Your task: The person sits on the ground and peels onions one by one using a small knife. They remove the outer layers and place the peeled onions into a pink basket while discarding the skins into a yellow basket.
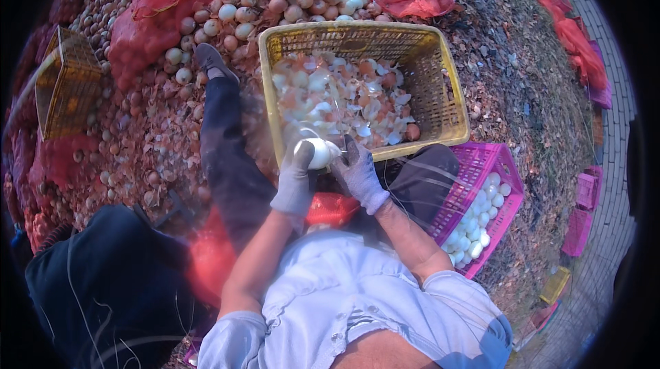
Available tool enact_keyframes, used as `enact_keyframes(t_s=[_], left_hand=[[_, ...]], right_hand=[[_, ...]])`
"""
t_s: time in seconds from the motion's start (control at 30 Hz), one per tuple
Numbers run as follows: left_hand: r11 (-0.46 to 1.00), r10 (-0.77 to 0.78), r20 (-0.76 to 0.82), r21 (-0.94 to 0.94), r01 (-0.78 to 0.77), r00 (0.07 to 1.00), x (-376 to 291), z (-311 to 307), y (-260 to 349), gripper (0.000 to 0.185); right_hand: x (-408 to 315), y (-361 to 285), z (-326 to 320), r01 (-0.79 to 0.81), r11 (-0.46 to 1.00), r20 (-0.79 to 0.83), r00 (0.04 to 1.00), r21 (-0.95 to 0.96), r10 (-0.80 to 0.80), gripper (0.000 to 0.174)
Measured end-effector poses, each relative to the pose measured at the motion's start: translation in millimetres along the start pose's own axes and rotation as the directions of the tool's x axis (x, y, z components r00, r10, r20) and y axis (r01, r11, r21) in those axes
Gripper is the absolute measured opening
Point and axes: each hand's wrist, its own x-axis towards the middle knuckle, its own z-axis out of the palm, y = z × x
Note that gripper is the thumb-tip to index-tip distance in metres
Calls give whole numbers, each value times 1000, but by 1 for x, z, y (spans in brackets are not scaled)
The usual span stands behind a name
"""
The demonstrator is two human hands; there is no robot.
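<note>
A peeled white onion is held in my left hand, which wears a grey-coated glove. My right hand, gloved the same way, is closed beside the onion, its fingertips at a loose piece of onion layer. Between its thumb and fingers shows a thin metallic sliver, apparently a small knife, mostly hidden and blurred. Both hands are over the near rim of a yellow plastic crate. Inside that crate lie many onion skins and an unpeeled onion near its lower right corner.
A pink crate of peeled onions stands at my right knee. Beyond the yellow crate lies a heap of unpeeled onions between red mesh sacks. Another yellow crate stands left. A person in dark clothing is at lower left.
</note>
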Motion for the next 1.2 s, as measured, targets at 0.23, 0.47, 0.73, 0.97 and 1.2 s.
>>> enact_keyframes(t_s=[0.23, 0.47, 0.73, 0.97, 1.2], left_hand=[[834, -225, 182, -472, 286, 957, 6, -7, 7, 53], [927, -193, 85, -311, 210, 978, 3, 10, 26, 62], [986, -81, 131, 156, 60, 988, 13, 15, 25, 49], [739, -30, 124, 670, -61, 992, 14, 51, 35, 44], [490, -189, 419, 824, -285, 888, 6, 72, 58, 54]], right_hand=[[12, -12, -12, -191, 836, 6, 976, 514, 219, 18], [43, 26, -18, -87, 900, -369, 892, 427, 261, 30], [9, -21, -9, 42, 988, 24, 999, -151, -38, 42], [10, 16, -2, 219, 962, -83, 969, -160, -235, 47], [6, 7, -4, 155, 988, -98, 984, 25, -152, 41]])
